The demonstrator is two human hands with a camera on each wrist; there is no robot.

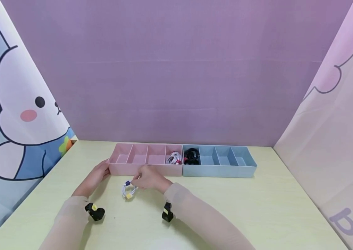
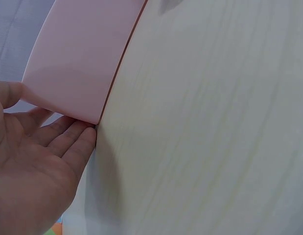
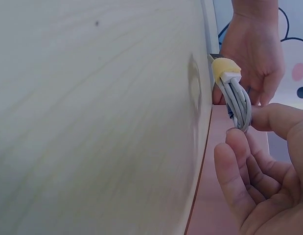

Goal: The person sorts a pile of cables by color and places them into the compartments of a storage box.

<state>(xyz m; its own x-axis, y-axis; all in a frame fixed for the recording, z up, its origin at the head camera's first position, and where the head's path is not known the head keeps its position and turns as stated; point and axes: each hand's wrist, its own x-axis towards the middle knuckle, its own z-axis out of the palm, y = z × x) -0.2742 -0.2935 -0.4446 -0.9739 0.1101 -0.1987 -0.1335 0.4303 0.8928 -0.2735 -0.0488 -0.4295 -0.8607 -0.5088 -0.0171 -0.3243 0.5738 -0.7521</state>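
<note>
A coiled white charging cable (image 1: 128, 191) with a yellow tie and a dark blue part hangs from my right hand (image 1: 150, 178), pinched between thumb and fingertips. In the right wrist view the cable (image 3: 238, 100) shows its white plug near the yellow band. That hand is just in front of a pink divided box (image 1: 146, 170). My left hand (image 1: 96, 175) rests its extended fingers against the box's left end, thumb up by the rim; the left wrist view shows these fingers (image 2: 75, 144) partly behind the pink wall (image 2: 85, 58).
A blue divided box (image 1: 220, 171) stands end to end with the pink one. White cables (image 1: 174, 158) lie in the pink box's rightmost compartment, black cables (image 1: 191, 156) in the blue box's leftmost. A purple backdrop (image 1: 176, 76) rises behind the table (image 1: 273, 208).
</note>
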